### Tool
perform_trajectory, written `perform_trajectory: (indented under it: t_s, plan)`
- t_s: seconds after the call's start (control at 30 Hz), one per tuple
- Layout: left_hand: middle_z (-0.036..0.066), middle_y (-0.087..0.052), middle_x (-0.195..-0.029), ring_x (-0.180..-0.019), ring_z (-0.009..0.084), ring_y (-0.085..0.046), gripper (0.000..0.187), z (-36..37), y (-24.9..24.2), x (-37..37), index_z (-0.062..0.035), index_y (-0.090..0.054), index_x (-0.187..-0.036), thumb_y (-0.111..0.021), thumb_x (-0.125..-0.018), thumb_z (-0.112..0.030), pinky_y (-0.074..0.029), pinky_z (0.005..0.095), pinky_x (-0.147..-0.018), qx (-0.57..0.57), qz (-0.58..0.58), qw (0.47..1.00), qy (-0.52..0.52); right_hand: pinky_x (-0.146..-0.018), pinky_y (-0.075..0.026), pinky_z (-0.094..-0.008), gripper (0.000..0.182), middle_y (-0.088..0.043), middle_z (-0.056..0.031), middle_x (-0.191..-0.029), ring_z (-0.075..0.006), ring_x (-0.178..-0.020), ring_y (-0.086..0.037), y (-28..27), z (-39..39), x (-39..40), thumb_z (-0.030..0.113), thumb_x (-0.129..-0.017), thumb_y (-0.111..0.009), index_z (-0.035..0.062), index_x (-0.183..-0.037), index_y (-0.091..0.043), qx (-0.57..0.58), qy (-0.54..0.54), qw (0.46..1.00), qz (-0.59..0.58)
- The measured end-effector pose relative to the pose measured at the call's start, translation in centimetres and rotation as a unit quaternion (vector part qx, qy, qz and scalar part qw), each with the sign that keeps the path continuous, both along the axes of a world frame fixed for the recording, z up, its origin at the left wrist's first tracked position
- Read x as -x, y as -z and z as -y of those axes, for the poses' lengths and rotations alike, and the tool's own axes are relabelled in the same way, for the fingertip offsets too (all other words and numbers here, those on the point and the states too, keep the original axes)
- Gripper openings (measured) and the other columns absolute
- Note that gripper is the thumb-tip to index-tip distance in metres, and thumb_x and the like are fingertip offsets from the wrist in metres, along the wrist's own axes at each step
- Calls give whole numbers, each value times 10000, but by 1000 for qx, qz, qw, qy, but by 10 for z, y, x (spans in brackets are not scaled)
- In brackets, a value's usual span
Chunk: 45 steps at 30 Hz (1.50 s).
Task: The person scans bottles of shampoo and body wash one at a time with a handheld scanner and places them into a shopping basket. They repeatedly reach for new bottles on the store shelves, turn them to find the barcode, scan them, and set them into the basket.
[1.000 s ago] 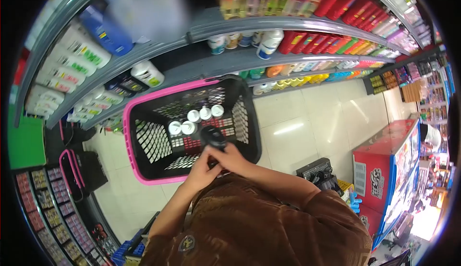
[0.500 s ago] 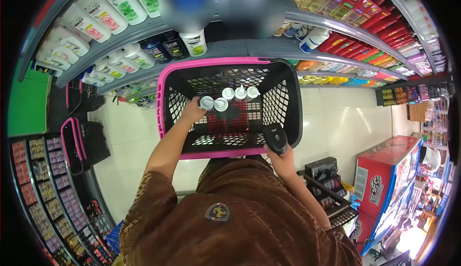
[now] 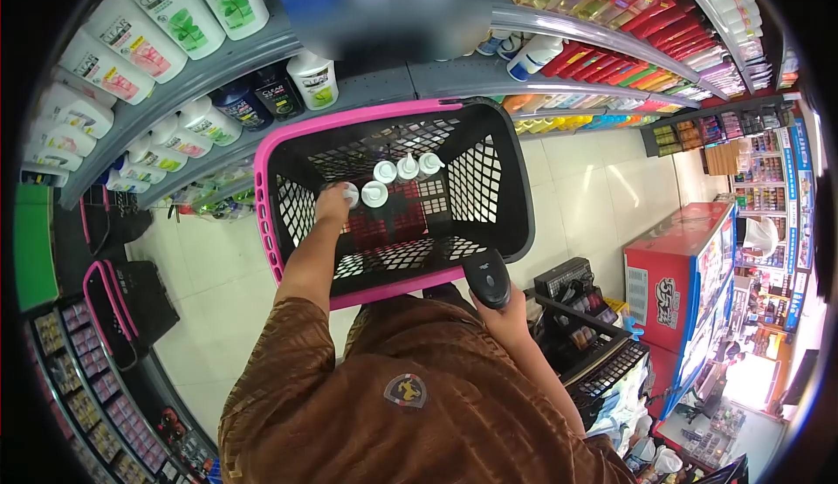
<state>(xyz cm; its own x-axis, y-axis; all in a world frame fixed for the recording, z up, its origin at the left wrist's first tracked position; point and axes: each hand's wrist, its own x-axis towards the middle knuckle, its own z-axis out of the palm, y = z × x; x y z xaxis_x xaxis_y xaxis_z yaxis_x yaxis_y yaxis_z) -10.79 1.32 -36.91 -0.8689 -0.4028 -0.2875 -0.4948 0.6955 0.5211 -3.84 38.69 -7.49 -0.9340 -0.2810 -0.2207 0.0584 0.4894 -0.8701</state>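
Inside a black shopping basket with a pink rim (image 3: 362, 299), several white bottles with white caps stand upright. My left hand (image 3: 333, 201) reaches into the basket's left side, its fingers closed round the leftmost bottle (image 3: 352, 194). Right beside that one is another white bottle (image 3: 374, 193). Behind them a row of white pump bottles (image 3: 407, 166) stands close together. My right hand (image 3: 508, 316) grips a black handheld barcode scanner (image 3: 486, 276) at the basket's near right edge, its head towards the basket. The lower parts of the bottles are mostly hidden.
Shelves ahead hold white shampoo bottles (image 3: 216, 0) and red packages (image 3: 602, 65). Black baskets with pink handles (image 3: 131, 305) are on the left. A red freezer (image 3: 668, 288) and a black rack (image 3: 576, 309) stand on the right.
The view has shifted, so the basket appears farther left and slightly turned. My right hand has drawn the scanner back towards my body. My left hand stays at the leftmost bottle.
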Motion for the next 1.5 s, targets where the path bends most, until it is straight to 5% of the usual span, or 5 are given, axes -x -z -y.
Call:
perform_trajectory:
  t_s: [0.37, 0.57, 0.8, 1.2, 1.5]
  plan:
    - [179, -709, -972, -931, 374, -684, 284, 20, -244, -51, -88, -727, -1040, -753, -848, -295, -546, 466, -832, 94, -109, 983, 113, -576, -472, -252, 154, -673, -17, -776, -76, -634, -598, 15, 36, 39, 124, -903, -745, 13, -988, -680, 143, 63, 982, 103]
    - [94, -737, -1013, -920, 148, -689, 245, 14, -354, -89, -16, -679, -1101, -675, -983, -231, -547, 298, -797, -185, -307, 933, 22, -568, -504, -287, 208, -701, -99, -961, -159, -749, -687, 1, 64, 56, 170, -966, -682, 22, -1105, -638, 243, 14, 943, 227]
    - [125, -718, -1019, -943, 173, -694, 286, -19, -388, -84, -44, -605, -1187, -602, -1042, -291, -583, 326, -812, -535, -491, 678, -110, -626, -538, -349, 483, -665, -116, -1070, -243, -878, -705, -14, 80, 44, 424, -969, -683, 24, -1212, -565, 363, -19, 851, 380]
    - [95, -647, -1223, -1139, 295, -640, 551, -78, -389, -61, -141, -461, -1417, -442, -1051, -553, -511, 504, -1002, -719, -394, 537, -199, -713, -583, -309, 765, -610, -103, -1210, -168, -1017, -648, -52, 68, 16, 130, -744, -878, 8, -1383, -475, 456, -5, 863, 215]
    - [210, -625, -1275, -1127, 355, -651, 803, -91, -370, -90, -8, -448, -1431, -420, -975, -667, -497, 490, -1030, -794, -270, 541, -69, -839, -538, -290, 561, -672, -49, -1114, -113, -972, -634, -93, 82, 4, -5, -758, -873, -10, -1243, -590, 205, -111, 971, -47]
